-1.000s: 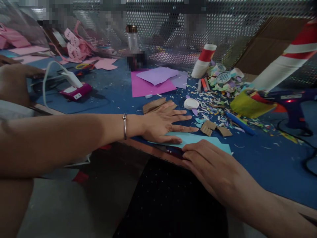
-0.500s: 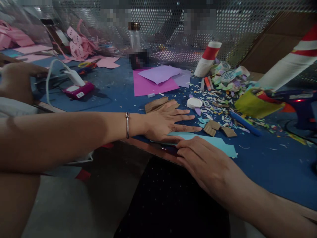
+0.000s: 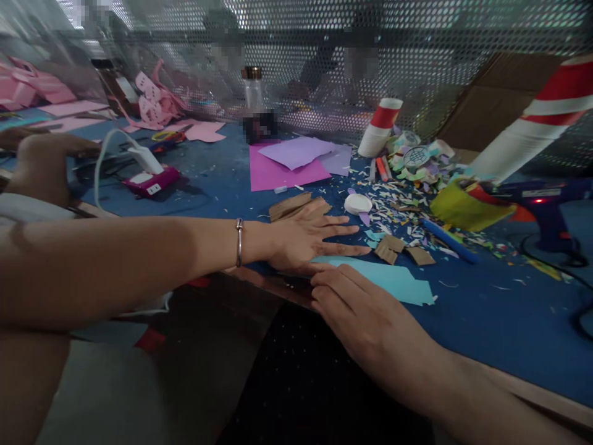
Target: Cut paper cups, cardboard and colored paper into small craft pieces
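My left hand (image 3: 308,238) lies flat with fingers spread on the blue table (image 3: 486,315), its fingertips pressing the left end of a light blue paper sheet (image 3: 393,279). My right hand (image 3: 359,309) rests palm down on the near edge of the same sheet, fingers together and stretched toward the left hand. A dark object lies half hidden under both hands at the table edge; I cannot make out what it is. Brown cardboard strips (image 3: 291,206) sit just behind my left hand.
Brown card pieces (image 3: 393,248), a white round lid (image 3: 357,203) and paper scraps (image 3: 407,207) lie behind the sheet. Magenta and lilac paper (image 3: 287,162) lies further back. A blue glue gun (image 3: 546,207) stands right. Another person's hand (image 3: 44,164) rests far left near a pink charger (image 3: 151,179).
My right hand has slid leftward along the near edge of the light blue sheet, closer to my left hand. The left hand stays flat in place.
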Action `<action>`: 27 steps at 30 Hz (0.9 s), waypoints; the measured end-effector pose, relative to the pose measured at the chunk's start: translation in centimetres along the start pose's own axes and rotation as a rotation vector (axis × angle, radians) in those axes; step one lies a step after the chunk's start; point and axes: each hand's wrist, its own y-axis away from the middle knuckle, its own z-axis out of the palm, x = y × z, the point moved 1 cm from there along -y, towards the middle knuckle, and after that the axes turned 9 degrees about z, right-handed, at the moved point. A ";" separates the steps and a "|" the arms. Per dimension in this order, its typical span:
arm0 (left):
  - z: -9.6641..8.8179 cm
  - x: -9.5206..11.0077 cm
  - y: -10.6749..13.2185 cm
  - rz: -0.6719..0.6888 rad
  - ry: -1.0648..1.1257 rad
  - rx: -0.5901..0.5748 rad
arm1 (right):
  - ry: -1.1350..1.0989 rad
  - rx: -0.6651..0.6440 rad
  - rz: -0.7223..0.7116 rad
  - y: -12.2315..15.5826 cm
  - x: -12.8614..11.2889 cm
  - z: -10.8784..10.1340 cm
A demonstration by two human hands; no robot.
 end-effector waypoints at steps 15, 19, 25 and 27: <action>0.1 0.0 0.2 -0.008 -0.035 0.044 | -0.026 -0.048 -0.010 0.2 -1.2 0.8; 0.1 0.2 0.3 0.008 -0.043 0.099 | -0.007 -0.014 0.111 4.0 0.0 -1.6; -0.1 0.3 0.7 -0.029 -0.156 0.187 | 0.237 0.047 0.344 9.1 5.6 -7.4; -0.2 0.3 0.6 -0.036 -0.188 0.206 | 0.355 0.054 0.431 10.1 7.7 -8.6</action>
